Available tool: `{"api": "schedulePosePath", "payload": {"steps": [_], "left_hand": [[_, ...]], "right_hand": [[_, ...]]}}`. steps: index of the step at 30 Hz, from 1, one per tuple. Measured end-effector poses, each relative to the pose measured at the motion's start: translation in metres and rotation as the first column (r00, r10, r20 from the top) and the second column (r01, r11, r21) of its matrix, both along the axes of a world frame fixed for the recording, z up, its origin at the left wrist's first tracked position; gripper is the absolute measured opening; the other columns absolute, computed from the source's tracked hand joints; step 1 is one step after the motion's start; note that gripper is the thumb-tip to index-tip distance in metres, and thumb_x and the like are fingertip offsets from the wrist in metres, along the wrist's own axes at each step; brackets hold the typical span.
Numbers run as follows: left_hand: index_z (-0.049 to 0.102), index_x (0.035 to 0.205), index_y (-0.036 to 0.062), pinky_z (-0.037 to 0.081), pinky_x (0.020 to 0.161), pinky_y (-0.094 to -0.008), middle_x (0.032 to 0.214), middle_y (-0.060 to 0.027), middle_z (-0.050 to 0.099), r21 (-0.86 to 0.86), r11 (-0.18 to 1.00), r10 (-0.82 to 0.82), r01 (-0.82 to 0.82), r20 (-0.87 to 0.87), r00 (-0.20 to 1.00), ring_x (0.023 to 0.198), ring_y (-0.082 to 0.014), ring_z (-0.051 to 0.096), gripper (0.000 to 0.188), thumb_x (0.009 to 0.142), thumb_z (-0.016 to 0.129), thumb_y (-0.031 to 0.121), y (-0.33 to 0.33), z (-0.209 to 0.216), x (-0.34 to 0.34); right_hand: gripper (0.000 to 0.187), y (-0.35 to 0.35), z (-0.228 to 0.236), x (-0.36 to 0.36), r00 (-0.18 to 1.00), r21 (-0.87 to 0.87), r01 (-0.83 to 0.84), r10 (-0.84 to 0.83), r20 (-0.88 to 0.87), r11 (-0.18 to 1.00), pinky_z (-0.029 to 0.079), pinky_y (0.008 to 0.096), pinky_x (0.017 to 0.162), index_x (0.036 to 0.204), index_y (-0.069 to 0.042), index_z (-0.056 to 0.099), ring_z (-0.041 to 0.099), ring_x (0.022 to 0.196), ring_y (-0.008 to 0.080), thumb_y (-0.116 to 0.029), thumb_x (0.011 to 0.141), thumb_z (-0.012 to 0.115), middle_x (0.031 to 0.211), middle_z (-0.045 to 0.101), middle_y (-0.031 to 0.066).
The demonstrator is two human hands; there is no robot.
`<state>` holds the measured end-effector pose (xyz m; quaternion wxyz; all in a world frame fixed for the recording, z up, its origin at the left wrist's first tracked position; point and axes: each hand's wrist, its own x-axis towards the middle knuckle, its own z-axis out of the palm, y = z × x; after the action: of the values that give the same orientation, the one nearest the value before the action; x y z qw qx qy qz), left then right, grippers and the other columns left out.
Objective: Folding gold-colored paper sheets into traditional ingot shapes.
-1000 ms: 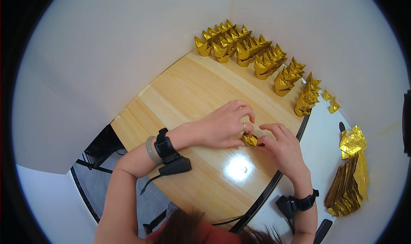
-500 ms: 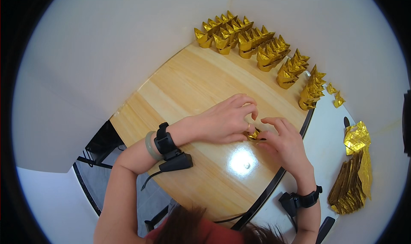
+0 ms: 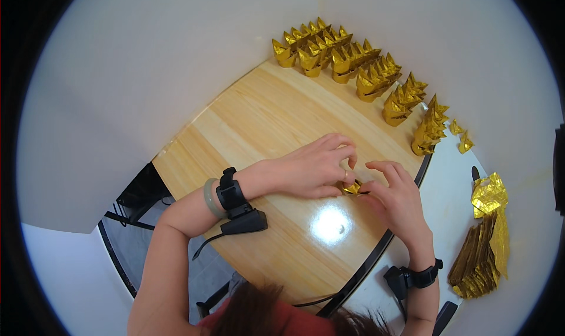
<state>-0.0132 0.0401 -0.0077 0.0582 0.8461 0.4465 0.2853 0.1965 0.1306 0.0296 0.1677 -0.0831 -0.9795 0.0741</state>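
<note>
Between my two hands, low over the wooden table, is a small gold foil paper piece [image 3: 352, 187], partly folded and mostly covered by fingers. My left hand [image 3: 318, 166] pinches its left side, with the index finger arched above it. At its right side the thumb and fingers of my right hand [image 3: 393, 194] grip the edge, the index finger lifted and curled. Folded gold paper ingots [image 3: 378, 77] with pointed tips stand nested in several rows along the table's far edge.
A fanned stack of gold foil sheets [image 3: 475, 259] lies on the white surface at the right, a crumpled gold piece [image 3: 489, 194] above it. Two small loose gold pieces [image 3: 465, 141] lie by the right wall. Pale walls enclose the wooden table [image 3: 253, 118].
My right hand has shifted slightly right, and more of the gold paper shows between the hands. Both hands keep their hold on it.
</note>
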Motion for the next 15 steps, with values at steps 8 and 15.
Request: {"api": "schedulePosePath", "payload": {"steps": [8,15], "left_hand": [[0.061,0.096,0.0104,0.038,0.095,-0.0406,0.108,-0.0084,0.05,-0.057,0.996,0.081,-0.074,0.133,0.988,0.112,-0.0287,0.044,0.022,0.075,0.069,0.013,0.001,0.002,-0.001],[0.056,0.107,0.0028,0.048,0.084,-0.0254,0.102,-0.0047,0.06,-0.554,0.779,0.495,0.293,0.831,0.253,0.093,-0.0122,0.059,0.024,0.088,0.062,0.014,0.002,-0.006,0.006]], "right_hand": [[0.014,0.006,-0.01,0.003,0.994,-0.098,0.022,-0.032,-0.106,0.995,0.049,0.0326,0.071,0.082,-0.01,0.064,0.059,0.086,0.0225,-0.01,0.069,0.071,0.096,0.06,0.0055],[0.016,-0.009,-0.01,-0.004,0.895,-0.298,0.086,-0.205,-0.396,0.951,0.048,0.0283,0.057,0.089,-0.004,0.065,0.059,0.066,0.0208,-0.001,0.074,0.071,0.081,0.059,0.0081]]}}
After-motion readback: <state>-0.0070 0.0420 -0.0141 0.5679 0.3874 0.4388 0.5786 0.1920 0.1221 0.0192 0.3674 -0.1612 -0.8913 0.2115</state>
